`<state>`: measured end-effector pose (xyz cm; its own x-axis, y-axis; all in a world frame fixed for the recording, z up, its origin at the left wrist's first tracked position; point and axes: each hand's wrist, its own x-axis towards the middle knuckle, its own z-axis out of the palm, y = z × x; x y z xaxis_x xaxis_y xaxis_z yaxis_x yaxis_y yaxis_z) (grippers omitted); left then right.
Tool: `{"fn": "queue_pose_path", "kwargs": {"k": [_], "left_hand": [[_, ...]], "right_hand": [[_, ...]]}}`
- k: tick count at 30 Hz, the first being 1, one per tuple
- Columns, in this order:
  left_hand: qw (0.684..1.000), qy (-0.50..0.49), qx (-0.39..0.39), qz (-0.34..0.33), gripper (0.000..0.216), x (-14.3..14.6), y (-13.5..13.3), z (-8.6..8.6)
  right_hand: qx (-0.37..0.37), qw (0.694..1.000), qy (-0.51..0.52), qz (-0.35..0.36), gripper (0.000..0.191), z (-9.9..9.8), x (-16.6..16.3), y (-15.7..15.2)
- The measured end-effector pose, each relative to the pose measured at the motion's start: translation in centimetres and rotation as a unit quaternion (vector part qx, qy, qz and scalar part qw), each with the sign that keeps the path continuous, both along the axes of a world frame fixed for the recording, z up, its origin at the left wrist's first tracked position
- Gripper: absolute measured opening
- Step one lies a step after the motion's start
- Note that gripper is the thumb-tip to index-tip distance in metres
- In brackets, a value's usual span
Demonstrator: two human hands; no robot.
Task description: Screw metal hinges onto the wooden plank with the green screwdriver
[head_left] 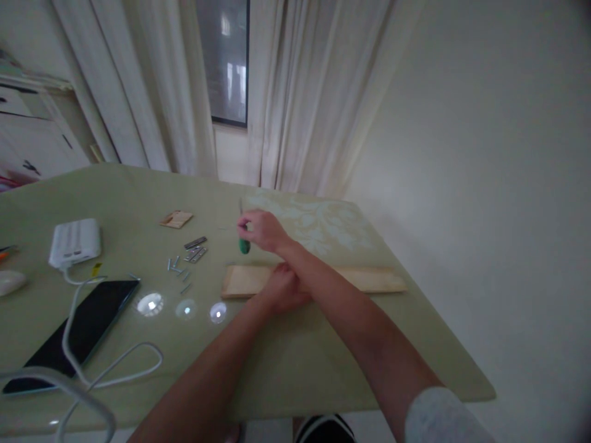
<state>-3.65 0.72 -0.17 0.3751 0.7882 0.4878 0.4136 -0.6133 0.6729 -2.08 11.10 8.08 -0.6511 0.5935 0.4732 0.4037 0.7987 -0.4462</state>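
Observation:
A long pale wooden board (244, 282) lies flat across the table in front of me. My left hand (284, 288) grips it near the middle, the fingers partly hidden behind my right forearm. Crossing over it, my right hand (263, 229) pinches a screwdriver (244, 246) with a green handle, just beyond the board's far edge. The handle points down toward me and the thin shaft points away. To the left lie several small metal hinges (196, 251) and several loose screws (175, 266).
A small wooden piece (176, 219) lies farther back. At the left are a white power bank (75, 242), a black tablet (78, 335), a white cable (138, 375) and a white rounded object (12, 282). A wall (484, 184) runs along the right side; curtains (314, 92) hang behind.

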Motion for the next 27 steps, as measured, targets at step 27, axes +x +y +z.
{"fn": "queue_pose_path", "kwargs": {"k": [27], "left_hand": [[0.929,-0.299,-0.214,0.043,0.026,0.7,-1.3,1.9]], "right_hand": [[-0.418,0.843,0.326,-0.088,0.033,-5.3,17.7,-10.1]]}}
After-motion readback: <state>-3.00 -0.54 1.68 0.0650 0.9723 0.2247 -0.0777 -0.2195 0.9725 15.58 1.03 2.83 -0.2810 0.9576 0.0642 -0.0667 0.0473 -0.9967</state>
